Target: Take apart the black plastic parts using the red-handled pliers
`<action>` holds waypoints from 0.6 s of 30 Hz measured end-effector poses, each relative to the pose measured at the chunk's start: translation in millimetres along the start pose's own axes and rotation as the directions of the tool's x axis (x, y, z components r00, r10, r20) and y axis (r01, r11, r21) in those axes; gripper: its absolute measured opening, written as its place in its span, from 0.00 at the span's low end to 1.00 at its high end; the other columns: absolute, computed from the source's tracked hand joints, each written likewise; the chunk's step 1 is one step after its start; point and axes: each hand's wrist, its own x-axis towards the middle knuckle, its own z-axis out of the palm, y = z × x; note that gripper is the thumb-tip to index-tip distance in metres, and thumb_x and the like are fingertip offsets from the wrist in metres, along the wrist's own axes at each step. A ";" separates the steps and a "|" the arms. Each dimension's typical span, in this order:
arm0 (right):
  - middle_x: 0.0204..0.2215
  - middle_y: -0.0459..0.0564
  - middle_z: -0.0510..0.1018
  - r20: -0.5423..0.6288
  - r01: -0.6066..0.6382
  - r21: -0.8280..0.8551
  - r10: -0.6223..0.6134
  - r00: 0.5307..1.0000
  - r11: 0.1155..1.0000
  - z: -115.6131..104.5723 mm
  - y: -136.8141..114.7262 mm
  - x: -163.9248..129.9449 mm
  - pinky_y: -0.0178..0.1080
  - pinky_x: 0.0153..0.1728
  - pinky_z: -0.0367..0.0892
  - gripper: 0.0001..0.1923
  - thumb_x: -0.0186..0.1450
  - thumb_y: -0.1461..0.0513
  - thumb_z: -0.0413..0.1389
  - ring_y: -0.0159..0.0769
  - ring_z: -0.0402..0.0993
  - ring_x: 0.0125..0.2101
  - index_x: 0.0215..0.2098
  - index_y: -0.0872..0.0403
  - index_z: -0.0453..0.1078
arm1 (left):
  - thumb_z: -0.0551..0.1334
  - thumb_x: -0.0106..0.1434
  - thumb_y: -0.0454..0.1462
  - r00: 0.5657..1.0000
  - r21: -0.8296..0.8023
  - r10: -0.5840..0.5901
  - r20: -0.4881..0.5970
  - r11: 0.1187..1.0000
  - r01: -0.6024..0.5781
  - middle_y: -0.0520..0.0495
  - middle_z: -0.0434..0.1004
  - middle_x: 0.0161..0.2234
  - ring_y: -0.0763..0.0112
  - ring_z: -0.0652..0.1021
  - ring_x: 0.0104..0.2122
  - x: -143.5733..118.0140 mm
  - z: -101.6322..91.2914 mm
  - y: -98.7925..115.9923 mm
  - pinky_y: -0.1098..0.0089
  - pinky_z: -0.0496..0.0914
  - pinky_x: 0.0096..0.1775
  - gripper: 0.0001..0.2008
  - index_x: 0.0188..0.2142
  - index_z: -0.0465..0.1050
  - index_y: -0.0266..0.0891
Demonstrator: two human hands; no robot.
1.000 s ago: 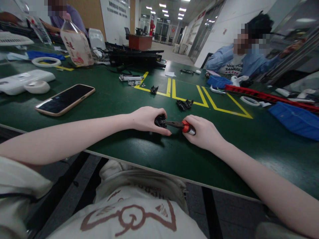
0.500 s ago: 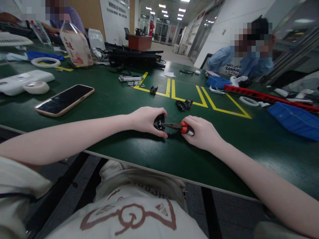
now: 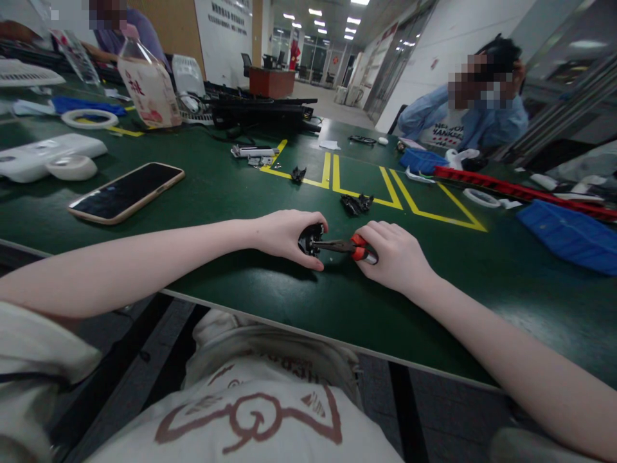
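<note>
1. Black part [image 3: 310, 238], small and rigid-looking, sits on the green surface [image 3: 231, 193] near its front edge, cupped by the left hand [image 3: 284, 235], whose fingers are clamped around it.
2. Judging by its size, the part is light and hard plastic or metal; holding it low around its body seems the firm hold.
3. Pliers [image 3: 347, 245] with red handles point their tips into the part; the right hand [image 3: 393, 257] is closed on the handles.
4. More black pieces [image 3: 357, 203] lie just beyond, by the yellow lines [image 3: 366, 186].
5. Phone [image 3: 126, 192] lies well to the left, screen dark.
6. Bottle [image 3: 147, 87] farther back carries red printing, unreadable; the seated person's shirt [image 3: 441, 132] reads partly "YANKEES".
</note>
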 end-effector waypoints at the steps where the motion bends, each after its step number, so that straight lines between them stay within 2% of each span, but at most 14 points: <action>1: 0.33 0.55 0.75 -0.009 0.012 -0.014 -0.012 1.000 1.000 -0.3 0.2 -0.2 0.42 0.34 0.60 0.08 0.61 0.62 0.52 0.44 0.68 0.33 0.39 0.54 0.67 | 0.68 0.51 0.58 1.000 -0.011 0.007 0.005 1.000 -0.007 0.44 0.78 0.48 0.58 0.77 0.44 -0.1 -0.2 0.1 0.67 0.67 0.42 0.37 0.55 0.67 0.41; 8: 0.33 0.55 0.75 -0.029 0.034 -0.043 -0.035 0.999 0.999 -1.2 0.4 -1.5 0.43 0.34 0.60 0.08 0.63 0.61 0.51 0.43 0.67 0.33 0.39 0.54 0.68 | 0.69 0.51 0.58 1.000 -0.037 -0.001 0.028 0.999 0.002 0.45 0.79 0.45 0.61 0.77 0.41 -0.4 -2.1 2.4 0.68 0.66 0.39 0.36 0.53 0.69 0.41; 18: 0.32 0.54 0.75 -0.076 0.058 -0.044 -0.061 0.995 0.997 0.5 0.6 -2.0 0.42 0.33 0.59 0.06 0.62 0.62 0.52 0.42 0.67 0.31 0.37 0.54 0.67 | 0.69 0.50 0.58 1.000 -0.051 0.005 -0.009 0.999 -0.005 0.45 0.78 0.44 0.61 0.77 0.40 -0.8 1.2 0.0 0.68 0.66 0.38 0.37 0.52 0.69 0.41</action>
